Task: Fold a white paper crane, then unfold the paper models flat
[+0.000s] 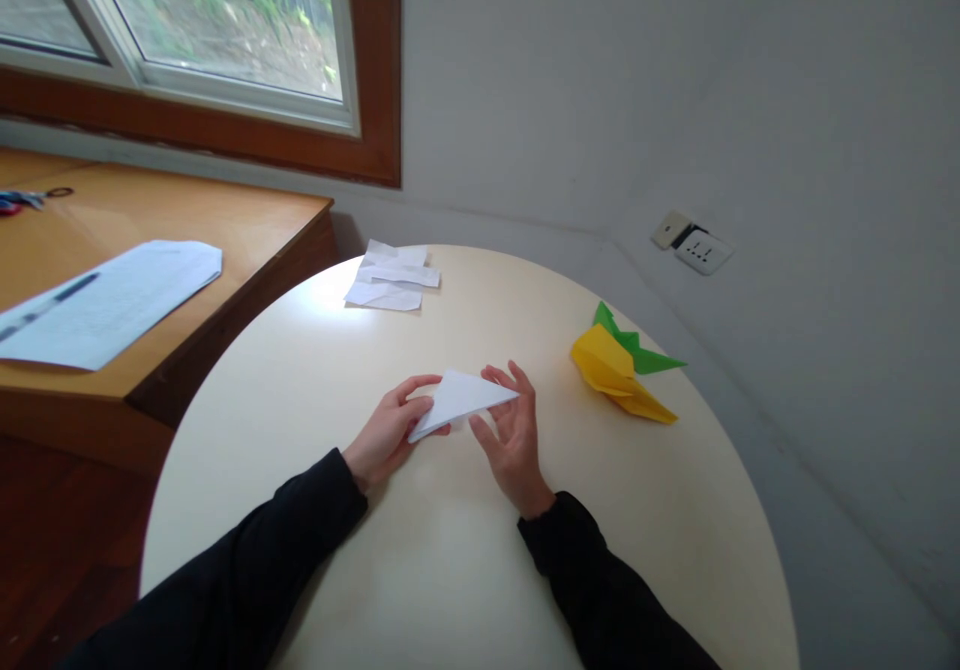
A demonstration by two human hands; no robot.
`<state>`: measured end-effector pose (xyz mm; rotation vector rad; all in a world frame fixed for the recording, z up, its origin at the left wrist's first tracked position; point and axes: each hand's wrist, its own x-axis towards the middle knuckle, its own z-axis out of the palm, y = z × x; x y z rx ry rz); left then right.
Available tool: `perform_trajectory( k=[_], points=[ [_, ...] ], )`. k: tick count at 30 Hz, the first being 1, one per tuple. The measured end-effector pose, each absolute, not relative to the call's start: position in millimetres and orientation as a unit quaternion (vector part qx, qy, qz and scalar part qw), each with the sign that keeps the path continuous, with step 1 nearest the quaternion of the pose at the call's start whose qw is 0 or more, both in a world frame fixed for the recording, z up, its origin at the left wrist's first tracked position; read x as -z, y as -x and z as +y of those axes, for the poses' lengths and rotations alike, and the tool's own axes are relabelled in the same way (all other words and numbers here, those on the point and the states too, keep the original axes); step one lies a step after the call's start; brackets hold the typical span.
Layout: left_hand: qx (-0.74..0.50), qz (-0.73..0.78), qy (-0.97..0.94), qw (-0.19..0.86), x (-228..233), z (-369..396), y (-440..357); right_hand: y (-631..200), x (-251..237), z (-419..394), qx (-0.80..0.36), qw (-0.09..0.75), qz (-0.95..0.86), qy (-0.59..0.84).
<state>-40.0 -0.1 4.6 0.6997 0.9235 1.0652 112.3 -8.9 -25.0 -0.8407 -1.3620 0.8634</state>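
Note:
A sheet of white paper folded into a triangle (463,397) is held above the middle of the round table. My left hand (391,430) pinches its left corner, thumb on top and fingers beneath. Beside the right tip of the paper is my right hand (514,442), its thumb and fingers spread apart. Some of its fingers lie behind that tip, and whether they touch it I cannot tell. To the right lies a yellow folded paper piece (611,362) with a green folded paper piece (641,352) behind it.
Several white paper pieces (394,288) lie at the far edge of the round cream table (300,350). On the wooden desk (247,220) at left are a larger paper sheet (142,285), a pen (75,288) and scissors (34,197). A wall socket (703,249) is at right.

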Motion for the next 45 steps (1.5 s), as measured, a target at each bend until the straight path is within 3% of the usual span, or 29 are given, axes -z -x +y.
perform_trajectory(
  k=[5,14,23,45],
  points=[
    [-0.473,0.39,-0.261,0.746,-3,2,41,-113,24,-7,-0.403,0.654,-0.531,0.358],
    [-0.445,0.357,-0.255,0.781,5,0,41,-111,27,-8,-0.495,0.539,-0.572,0.372],
    [-0.364,0.304,-0.293,0.83,3,-1,40,-112,34,-7,-0.487,0.521,-0.594,0.372],
    [-0.36,0.312,-0.356,0.804,10,2,48,-113,30,-6,-0.438,0.497,-0.629,0.407]
  ],
)
